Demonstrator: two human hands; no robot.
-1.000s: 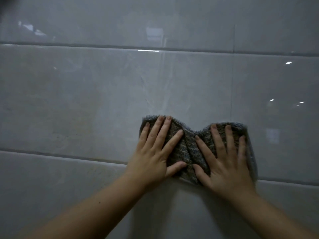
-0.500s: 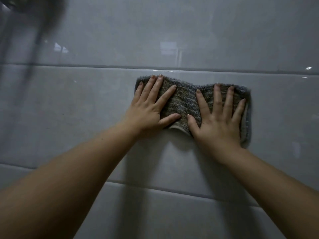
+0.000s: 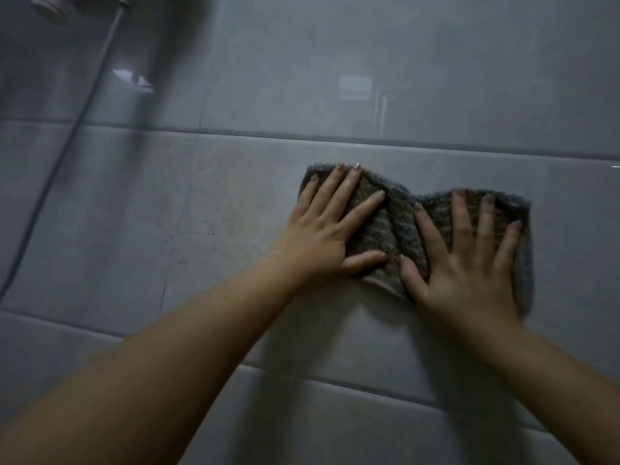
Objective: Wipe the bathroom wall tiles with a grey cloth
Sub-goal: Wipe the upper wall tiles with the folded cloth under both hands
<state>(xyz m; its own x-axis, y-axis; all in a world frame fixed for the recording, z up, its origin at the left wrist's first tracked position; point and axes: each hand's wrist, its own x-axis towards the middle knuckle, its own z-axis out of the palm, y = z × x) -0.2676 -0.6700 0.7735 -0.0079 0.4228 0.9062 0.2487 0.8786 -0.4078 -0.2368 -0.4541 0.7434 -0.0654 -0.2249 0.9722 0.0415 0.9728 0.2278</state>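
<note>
Flat against the wall, the grey cloth (image 3: 399,229) is spread on the middle row of glossy grey wall tiles (image 3: 167,213), right of centre in the view and just under a horizontal grout line (image 3: 335,137). It is bunched in the middle, so its top edge dips between two raised ends, and a pale hem curls out at its lower edge. The left hand (image 3: 322,236) lies on the cloth's left end with fingers straight and fanned, pressing it to the tile; its thumb points right along the lower edge. The right hand (image 3: 466,273) presses the right end the same way, fingers spread and straight, with a strip of cloth showing beyond its little finger. Neither hand grips or curls round the fabric. The two thumbs are close together but apart. Both bare forearms reach in from the bottom of the view. Left of the cloth the tile shows faint brownish marks. Far left, a thin shower hose (image 3: 67,156) runs down the wall from a blurred fitting (image 3: 50,5) at the top corner. A pale rectangular reflection (image 3: 355,88) sits on the upper tile.
</note>
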